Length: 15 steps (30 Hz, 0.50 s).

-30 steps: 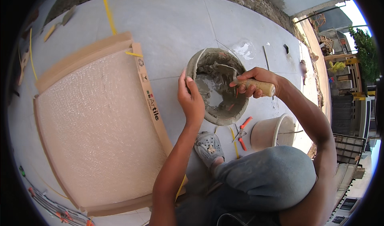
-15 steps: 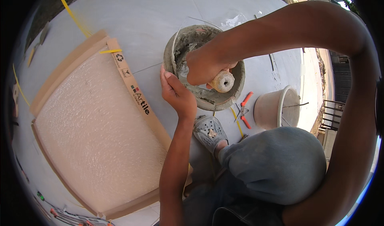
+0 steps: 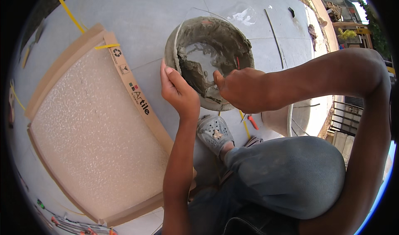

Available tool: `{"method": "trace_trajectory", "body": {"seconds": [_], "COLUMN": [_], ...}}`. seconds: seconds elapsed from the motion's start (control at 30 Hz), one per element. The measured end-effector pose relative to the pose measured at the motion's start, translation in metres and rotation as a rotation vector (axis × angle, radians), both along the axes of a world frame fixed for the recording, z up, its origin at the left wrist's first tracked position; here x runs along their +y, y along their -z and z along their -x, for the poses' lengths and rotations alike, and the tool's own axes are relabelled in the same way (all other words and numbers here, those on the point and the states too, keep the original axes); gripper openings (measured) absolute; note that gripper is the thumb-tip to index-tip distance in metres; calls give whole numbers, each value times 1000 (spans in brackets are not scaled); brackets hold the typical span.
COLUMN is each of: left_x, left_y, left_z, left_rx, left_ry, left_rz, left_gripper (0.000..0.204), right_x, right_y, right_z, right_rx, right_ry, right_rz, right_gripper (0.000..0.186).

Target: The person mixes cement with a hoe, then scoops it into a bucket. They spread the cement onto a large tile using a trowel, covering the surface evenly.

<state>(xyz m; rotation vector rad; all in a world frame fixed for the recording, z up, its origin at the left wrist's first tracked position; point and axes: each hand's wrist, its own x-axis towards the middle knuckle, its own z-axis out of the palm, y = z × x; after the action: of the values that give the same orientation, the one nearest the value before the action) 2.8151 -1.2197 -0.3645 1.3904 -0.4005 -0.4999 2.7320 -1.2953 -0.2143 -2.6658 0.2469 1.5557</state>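
A round bucket (image 3: 171, 48), its inner wall coated in wet grey mortar (image 3: 226, 33), stands in front of me on the pale floor. Thinner, lighter grey liquid shows in its middle. My left hand (image 3: 179, 89) is closed on the bucket's left rim, thumb on the near side. Over the near right rim, my right hand (image 3: 245, 89) is closed in a fist, thumb toward the bucket's inside. The half-second-old frame shows a round pale handle in this fist; now the fingers hide it. A small red piece (image 3: 237, 62) shows just beyond the knuckles.
At left lies a large cardboard-edged panel (image 3: 99, 131) under clear wrap. A second bucket (image 3: 277, 120) lies beyond my knee, near red-handled pliers (image 3: 252, 122). My shoe (image 3: 215, 134) is close to the mortar bucket. A thin dark rod (image 3: 274, 37) lies at far right.
My right hand has swung right and nearer from over the bucket's middle, turning so the handle end is out of sight. More mortar shows. My left hand stays on the rim.
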Motion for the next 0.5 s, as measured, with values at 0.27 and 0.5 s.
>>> {"method": "trace_trajectory", "body": {"seconds": [0.27,0.5], "left_x": [0,1], "left_y": [4,5], "left_z": [2,-7], "left_rx": [-6,116], "left_ry": [-22,57], "left_rz": [-10,-77], "left_gripper": [47,44], "right_x": [20,-63], "right_y": [15,-14], "right_z": [49,34], "right_rx": [-175,31], "right_ry": [-219,413], "right_rz": [368,-69], "right_gripper": [69,54]}}
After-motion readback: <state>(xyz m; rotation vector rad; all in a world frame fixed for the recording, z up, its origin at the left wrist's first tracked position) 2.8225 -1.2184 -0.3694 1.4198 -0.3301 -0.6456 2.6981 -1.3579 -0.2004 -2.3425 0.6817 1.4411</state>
